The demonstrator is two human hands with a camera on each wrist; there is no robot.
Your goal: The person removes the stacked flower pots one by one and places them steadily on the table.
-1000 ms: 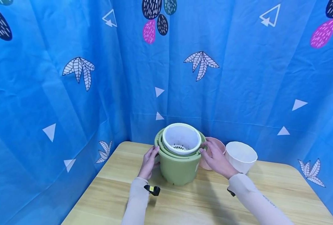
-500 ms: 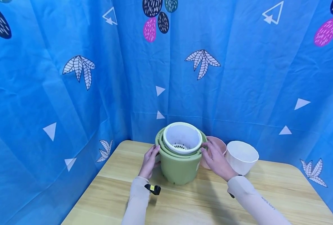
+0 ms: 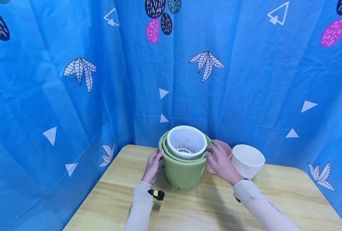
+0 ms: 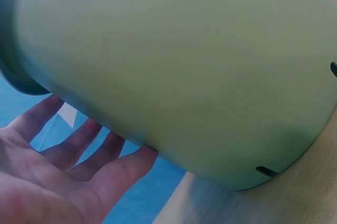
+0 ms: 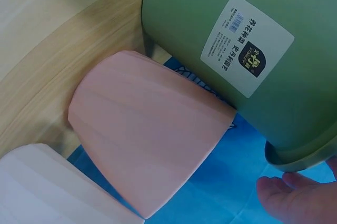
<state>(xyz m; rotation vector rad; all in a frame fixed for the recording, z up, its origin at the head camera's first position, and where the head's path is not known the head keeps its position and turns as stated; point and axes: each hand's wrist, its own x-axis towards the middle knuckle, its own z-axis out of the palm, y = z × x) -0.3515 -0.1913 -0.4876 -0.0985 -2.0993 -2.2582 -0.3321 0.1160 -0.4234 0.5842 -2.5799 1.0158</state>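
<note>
A large green flowerpot (image 3: 183, 176) stands upright on the table. Nested inside it are a second green pot (image 3: 171, 154) and a smaller white pot (image 3: 186, 139) with a slotted bottom. My left hand (image 3: 153, 165) grips the large pot's left side, thumb at the rim; in the left wrist view its fingertips (image 4: 145, 158) touch the green wall. At the right rim, my right hand (image 3: 223, 163) holds on with thumb and fingers. Curled fingers (image 5: 274, 195) show just under the rim in the right wrist view, where a white label (image 5: 247, 45) is on the pot.
A pink pot (image 5: 152, 129) stands close to the green pot's right side, partly behind my right hand. Beside it is a white pot (image 3: 249, 157) with a faceted rim. A blue patterned curtain (image 3: 147, 80) hangs behind and along the sides of the wooden table (image 3: 298, 199).
</note>
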